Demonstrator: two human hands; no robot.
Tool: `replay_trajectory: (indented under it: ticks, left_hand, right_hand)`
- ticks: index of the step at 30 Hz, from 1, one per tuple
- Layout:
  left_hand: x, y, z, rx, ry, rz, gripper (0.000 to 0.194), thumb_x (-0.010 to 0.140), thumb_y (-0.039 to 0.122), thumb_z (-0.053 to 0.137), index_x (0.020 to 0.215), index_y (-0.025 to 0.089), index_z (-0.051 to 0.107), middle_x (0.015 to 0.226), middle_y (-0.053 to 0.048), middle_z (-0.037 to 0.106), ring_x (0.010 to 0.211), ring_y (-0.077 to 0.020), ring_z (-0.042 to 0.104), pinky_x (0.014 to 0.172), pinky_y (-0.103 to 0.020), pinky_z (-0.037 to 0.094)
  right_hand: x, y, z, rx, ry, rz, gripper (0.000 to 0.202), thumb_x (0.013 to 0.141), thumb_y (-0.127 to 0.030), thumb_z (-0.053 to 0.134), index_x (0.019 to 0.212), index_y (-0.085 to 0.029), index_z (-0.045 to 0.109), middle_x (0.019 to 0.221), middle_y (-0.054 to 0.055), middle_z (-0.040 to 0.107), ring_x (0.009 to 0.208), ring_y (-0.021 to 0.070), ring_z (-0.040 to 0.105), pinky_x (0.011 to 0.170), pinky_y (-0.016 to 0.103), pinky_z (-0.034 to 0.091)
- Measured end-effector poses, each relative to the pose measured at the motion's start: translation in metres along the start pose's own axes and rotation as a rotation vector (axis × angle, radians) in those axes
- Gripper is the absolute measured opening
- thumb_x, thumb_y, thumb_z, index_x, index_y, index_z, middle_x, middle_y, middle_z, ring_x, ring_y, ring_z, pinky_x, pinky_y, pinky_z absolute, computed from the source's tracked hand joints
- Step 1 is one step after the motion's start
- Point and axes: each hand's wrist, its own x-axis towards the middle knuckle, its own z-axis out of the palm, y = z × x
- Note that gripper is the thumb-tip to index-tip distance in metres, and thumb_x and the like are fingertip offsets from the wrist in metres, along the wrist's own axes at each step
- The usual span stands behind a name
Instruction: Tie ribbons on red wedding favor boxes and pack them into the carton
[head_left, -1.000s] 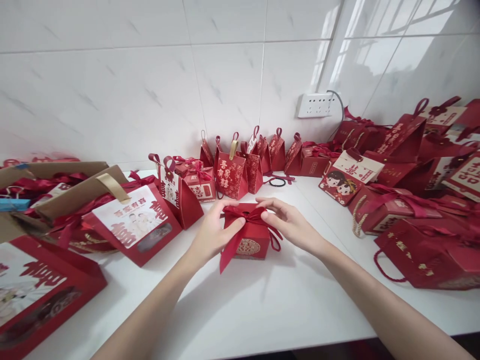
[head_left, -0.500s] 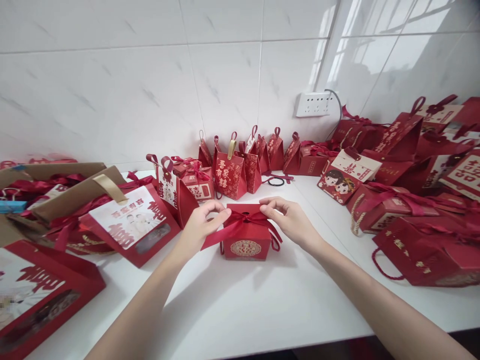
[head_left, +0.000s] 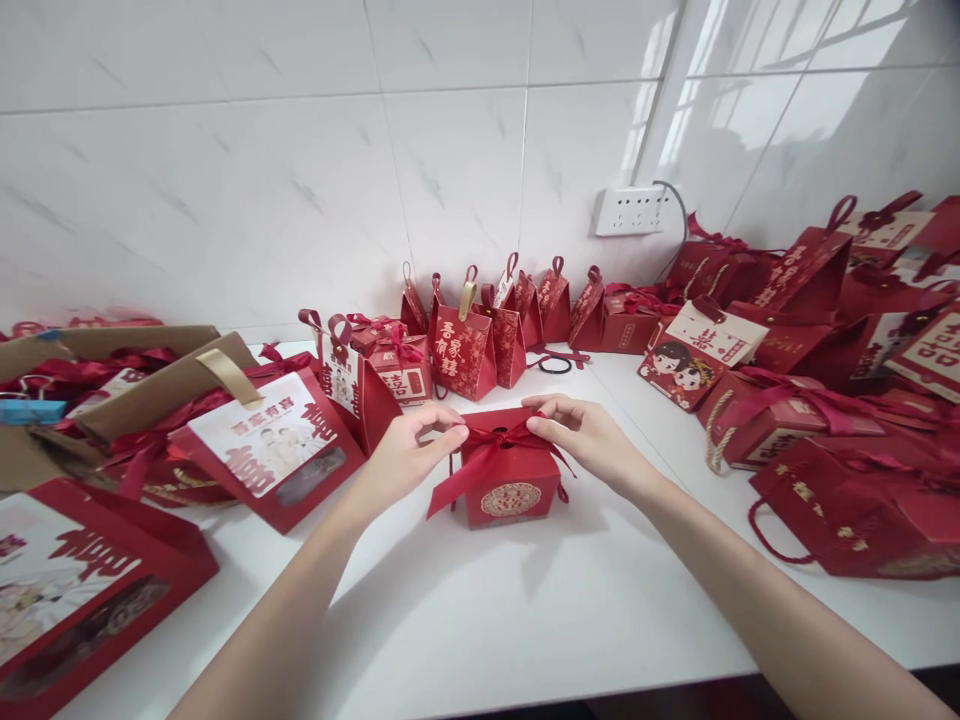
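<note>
A small red gift box (head_left: 508, 497) with a round gold emblem stands on the white table in front of me. Across its top runs a red satin ribbon (head_left: 469, 476), tied in a bow with one tail hanging to the left. My left hand (head_left: 420, 448) pinches the bow's left loop between thumb and fingers. On the other side my right hand (head_left: 574, 432) has its thumb and fingers closed on the right loop. The fingertips partly cover the loops.
Several red gift boxes (head_left: 463, 352) line the tiled wall. More red boxes (head_left: 862, 510) crowd the right side. A windowed gift box (head_left: 281, 450) and a cardboard carton (head_left: 150, 385) sit left. A black ring (head_left: 555, 365) lies behind, below a power strip (head_left: 634, 211).
The gift box has shifted slightly right and turned a little. Both hands stay at the bow; the left ribbon tail now hangs lower and freer.
</note>
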Motion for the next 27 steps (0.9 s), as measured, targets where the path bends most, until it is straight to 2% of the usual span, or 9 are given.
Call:
replay_trajectory:
  ticks: [3,8,13,20,24,27]
  left_hand:
    - [0.0,-0.001,0.002,0.034,0.012,-0.031,0.026,0.081,0.038,0.055,0.066,0.018,0.047,0.074,0.001,0.051,0.071,-0.0129,0.047,0.068,-0.025,0.038]
    - [0.0,-0.001,0.004,-0.001,-0.07,-0.104,0.033,0.083,0.044,0.05,0.064,0.018,0.041,0.066,0.004,0.04,0.063,-0.0106,0.038,0.059,-0.023,0.031]
    - [-0.003,0.004,0.007,0.006,-0.081,-0.084,0.038,0.083,0.049,0.047,0.063,0.019,0.037,0.067,0.003,0.036,0.062,-0.0107,0.035,0.056,-0.023,0.029]
    - [-0.008,0.007,0.009,-0.007,-0.052,-0.001,0.038,0.076,0.048,0.057,0.064,0.019,0.035,0.071,0.002,0.038,0.064,-0.0107,0.038,0.058,-0.022,0.033]
    - [-0.005,0.002,0.009,0.118,-0.026,-0.001,0.032,0.079,0.037,0.053,0.061,0.019,0.033,0.073,0.002,0.04,0.064,-0.0109,0.041,0.06,-0.023,0.035]
    - [-0.002,0.0,0.012,0.229,0.084,0.037,0.021,0.079,0.026,0.051,0.063,0.019,0.038,0.079,0.0,0.045,0.075,-0.0144,0.048,0.074,-0.028,0.04]
  right_hand:
    - [0.0,0.0,0.0,0.027,0.022,0.039,0.034,0.072,-0.048,0.062,0.06,-0.018,0.051,0.115,0.011,0.061,0.106,0.025,0.058,0.094,0.04,0.039]
    - [0.0,-0.002,0.003,0.114,0.03,0.12,0.039,0.072,-0.05,0.062,0.055,-0.018,0.048,0.116,0.01,0.061,0.097,0.0213,0.06,0.089,0.035,0.041]
    - [0.001,0.003,0.004,0.312,-0.022,0.158,0.037,0.069,-0.051,0.066,0.064,-0.016,0.056,0.107,0.008,0.065,0.079,0.0162,0.06,0.075,0.032,0.045]
    - [0.001,0.006,0.004,0.41,-0.054,0.18,0.032,0.068,-0.046,0.069,0.066,-0.016,0.059,0.103,0.008,0.065,0.078,0.0159,0.061,0.079,0.032,0.047]
    - [0.003,0.007,0.004,0.325,-0.041,0.2,0.032,0.07,-0.047,0.065,0.066,-0.017,0.055,0.091,0.007,0.065,0.072,0.016,0.06,0.07,0.032,0.047]
    - [0.004,0.006,0.003,0.077,0.058,0.09,0.032,0.075,-0.048,0.059,0.066,-0.019,0.051,0.096,0.008,0.063,0.081,0.0187,0.061,0.078,0.036,0.047]
